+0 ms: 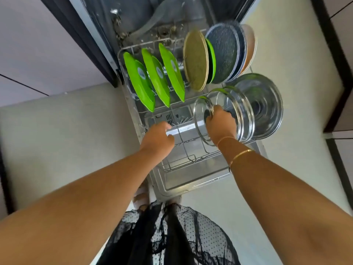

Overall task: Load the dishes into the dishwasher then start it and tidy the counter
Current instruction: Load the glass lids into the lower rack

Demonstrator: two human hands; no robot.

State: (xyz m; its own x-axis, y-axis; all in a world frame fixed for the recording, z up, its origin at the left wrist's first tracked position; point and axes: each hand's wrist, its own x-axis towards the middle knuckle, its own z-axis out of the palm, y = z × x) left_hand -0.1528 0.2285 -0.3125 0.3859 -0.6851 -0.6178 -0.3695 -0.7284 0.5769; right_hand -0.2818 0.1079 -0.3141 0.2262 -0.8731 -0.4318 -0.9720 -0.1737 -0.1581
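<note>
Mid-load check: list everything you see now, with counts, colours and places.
olive plate: one, olive-tan, on edge, rack back centre
green plates: four, bright green; three on edge rack left, one behind olive plate
blue plates: apparently two, speckled blue, back right
orange plate: one, pale orange, behind blue plates
glass dishes: apparently three, clear, rack right
rack: one, grey wire, pulled out
floor: pale, both sides
left hand: over rack middle, grip unclear
right hand: grips nearest glass dish rim
</note>
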